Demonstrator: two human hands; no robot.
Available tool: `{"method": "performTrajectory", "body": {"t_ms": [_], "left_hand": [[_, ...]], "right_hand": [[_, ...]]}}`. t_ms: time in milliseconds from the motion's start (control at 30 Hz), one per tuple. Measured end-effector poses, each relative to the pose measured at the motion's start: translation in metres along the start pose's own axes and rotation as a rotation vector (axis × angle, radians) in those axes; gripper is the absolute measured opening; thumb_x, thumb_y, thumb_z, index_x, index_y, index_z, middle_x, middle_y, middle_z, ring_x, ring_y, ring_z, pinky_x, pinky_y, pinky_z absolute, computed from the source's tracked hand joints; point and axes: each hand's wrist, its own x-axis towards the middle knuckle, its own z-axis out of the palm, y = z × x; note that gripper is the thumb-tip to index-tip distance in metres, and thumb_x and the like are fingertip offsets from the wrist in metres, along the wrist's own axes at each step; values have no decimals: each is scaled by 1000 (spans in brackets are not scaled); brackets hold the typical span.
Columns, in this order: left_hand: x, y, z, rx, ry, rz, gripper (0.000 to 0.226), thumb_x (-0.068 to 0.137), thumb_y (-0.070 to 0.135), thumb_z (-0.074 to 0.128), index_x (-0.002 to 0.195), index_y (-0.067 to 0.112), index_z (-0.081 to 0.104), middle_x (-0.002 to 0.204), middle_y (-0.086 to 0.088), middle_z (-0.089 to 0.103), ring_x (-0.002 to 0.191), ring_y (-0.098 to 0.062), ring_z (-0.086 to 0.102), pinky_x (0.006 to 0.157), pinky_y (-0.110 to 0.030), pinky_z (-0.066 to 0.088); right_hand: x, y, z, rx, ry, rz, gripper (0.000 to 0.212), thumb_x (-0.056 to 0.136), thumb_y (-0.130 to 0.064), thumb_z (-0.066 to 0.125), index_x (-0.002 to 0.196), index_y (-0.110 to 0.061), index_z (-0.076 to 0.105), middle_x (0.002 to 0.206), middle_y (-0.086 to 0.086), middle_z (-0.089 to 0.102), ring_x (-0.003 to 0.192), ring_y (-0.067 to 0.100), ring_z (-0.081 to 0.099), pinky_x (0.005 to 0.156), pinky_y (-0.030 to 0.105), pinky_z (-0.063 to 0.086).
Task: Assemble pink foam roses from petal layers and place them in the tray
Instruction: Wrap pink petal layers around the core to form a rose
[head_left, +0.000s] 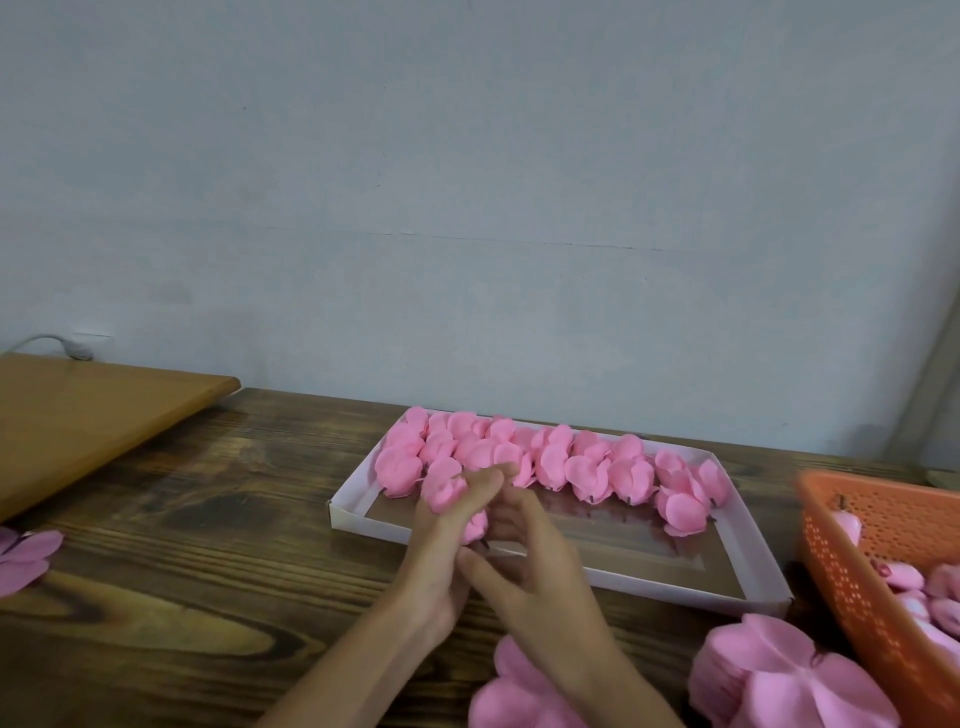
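Nearest the camera, stacks of flat pink petal layers (769, 675) are lying on the dark wooden table (182, 597), just beside the person's right forearm, with a few more petal layers at left (26, 556) showing at the frame's edge. At far right, an orange perforated basket (852, 571) is holding more pink foam pieces.

Above the near rim of the tray (571, 569), the two bare hands are meeting. The left hand (447, 540) is holding a pink foam rose (457, 501), its fingers curled loosely around the bloom and partly hiding it. The right hand (524, 556) is touching the left, fingers bent and narrowly spread, thumb pressed toward the rose's underside; motion blur is making it impossible to tell whether it is actually gripping anything.

Beyond the hands, the shallow white-walled tray is carrying finished roses (545, 457) packed in rows along its far side, while the brown floor of its near half is lying bare.

Farther back at left, a lighter wooden board (93, 415) is resting on the table against the pale grey wall (467, 182), where a white cable (57, 343) is trailing. No brand, label or writing is showing anywhere.
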Motion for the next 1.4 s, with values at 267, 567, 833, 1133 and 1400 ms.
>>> {"method": "performTrajectory", "body": {"t_ms": [267,567,833,1133,1400], "left_hand": [[-7,3,4,24,-210,-52,53,71,58,88,102,16,79,124,-14,72,91,-22,62,61,-27,44],[-6,6,3,55,-250,-60,56,69,74,83,72,21,66,110,-7,78,97,-23,74,60,-27,40],[-5,9,2,-37,-218,-69,58,67,75,83,64,24,55,96,-1,73,93,-19,73,35,-16,26],[-4,7,-2,19,-283,9,56,74,63,86,66,18,55,88,-8,71,89,-28,75,76,-33,42],[-12,15,6,157,-169,8,51,77,73,75,64,24,65,106,-9,80,88,-28,70,54,-24,28]], "right_hand": [[1,7,13,210,134,167,20,89,-33,60,100,-25,73,90,-3,76,85,10,71,72,29,57],[9,-9,15,622,101,514,14,98,-16,54,99,-8,65,69,7,63,58,17,59,52,28,50],[3,-6,18,496,95,339,8,100,-11,64,100,-4,67,74,6,60,69,17,57,62,29,50],[12,-4,14,488,23,560,45,103,-34,52,64,-26,72,58,5,57,49,19,55,47,26,42],[-2,5,31,235,81,257,28,97,-39,47,120,-43,62,107,-8,72,93,16,72,71,34,58]]}}
